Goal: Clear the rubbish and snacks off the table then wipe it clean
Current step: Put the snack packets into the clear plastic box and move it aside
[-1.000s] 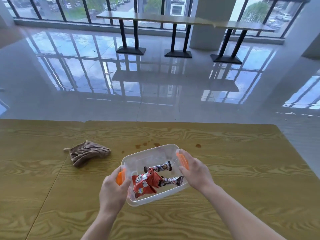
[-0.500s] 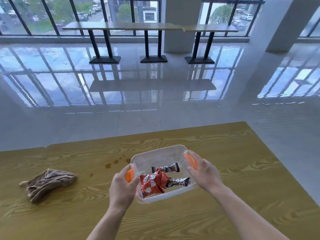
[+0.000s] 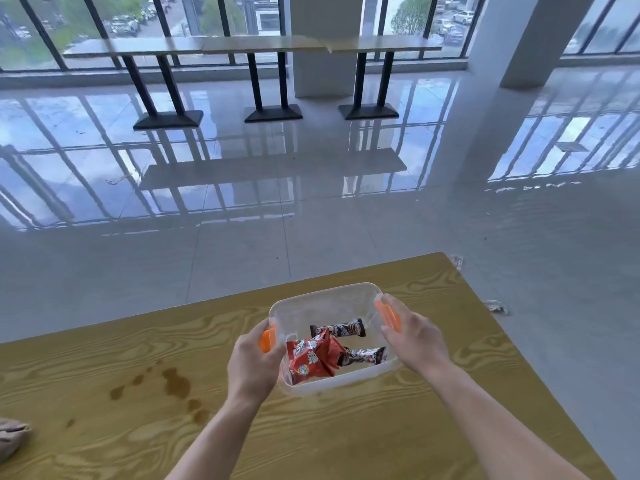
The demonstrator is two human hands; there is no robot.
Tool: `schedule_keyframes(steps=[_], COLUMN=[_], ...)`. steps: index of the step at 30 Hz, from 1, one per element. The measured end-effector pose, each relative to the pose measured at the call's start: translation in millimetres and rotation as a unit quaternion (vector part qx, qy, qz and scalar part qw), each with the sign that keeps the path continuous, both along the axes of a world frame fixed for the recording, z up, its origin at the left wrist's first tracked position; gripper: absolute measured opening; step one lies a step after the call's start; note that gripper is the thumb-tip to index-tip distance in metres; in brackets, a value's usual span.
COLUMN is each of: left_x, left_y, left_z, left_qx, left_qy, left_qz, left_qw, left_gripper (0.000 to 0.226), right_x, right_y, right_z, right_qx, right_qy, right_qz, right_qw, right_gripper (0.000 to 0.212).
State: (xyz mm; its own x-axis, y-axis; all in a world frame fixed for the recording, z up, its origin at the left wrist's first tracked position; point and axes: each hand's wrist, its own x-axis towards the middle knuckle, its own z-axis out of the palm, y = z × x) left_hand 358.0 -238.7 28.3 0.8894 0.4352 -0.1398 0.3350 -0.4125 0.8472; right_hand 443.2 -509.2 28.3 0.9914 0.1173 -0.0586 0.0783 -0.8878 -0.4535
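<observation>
A clear plastic box [image 3: 322, 299] with orange side clips hangs just above the wooden table [image 3: 450, 341]. My left hand [image 3: 251, 365] grips its left clip and my right hand [image 3: 412, 336] grips its right clip. Inside lie a red snack packet [image 3: 313, 358] and two dark wrapped bars [image 3: 337, 330]. Brown spill stains [image 3: 175, 381] mark the tabletop left of the box. A brown cloth [image 3: 10, 438] shows only partly at the left edge of the view.
Two bits of wrapper litter [image 3: 497, 306] lie on the glossy tiled floor past the table's right edge. A long bar table [image 3: 263, 46] on black legs stands by the far windows. A white pillar [image 3: 519, 39] rises at the right.
The box, held in both hands, has travelled to the right along the table. The view has swung right too, so the cloth and stains have slid toward the left edge.
</observation>
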Motion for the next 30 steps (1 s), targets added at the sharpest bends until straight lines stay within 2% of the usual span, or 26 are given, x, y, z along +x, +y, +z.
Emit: schedule_keyframes(steps=[3, 18, 30], left_x=[32.0, 140.4, 182.5], left_y=[-20.4, -88.0, -99.0], left_z=[-2.7, -16.7, -34.3], left_qx=[0.013, 0.018, 0.035], left_qy=[0.014, 0.034, 0.049], left_qz=[-0.009, -0.029, -0.038], left_qw=[1.000, 0.999, 0.997], left_gripper=[0.039, 0.048, 0.043], right_x=[21.7, 125.2, 162.5], right_y=[-22.4, -87.2, -96.3], right_z=[-4.3, -15.9, -25.4], right_qx=[0.003, -0.017, -0.024], right_qy=[-0.002, -0.003, 0.014], right_qz=[-0.009, -0.031, -0.039], right_qw=[1.000, 0.999, 0.999], right_gripper=[0.056, 0.058, 0.056])
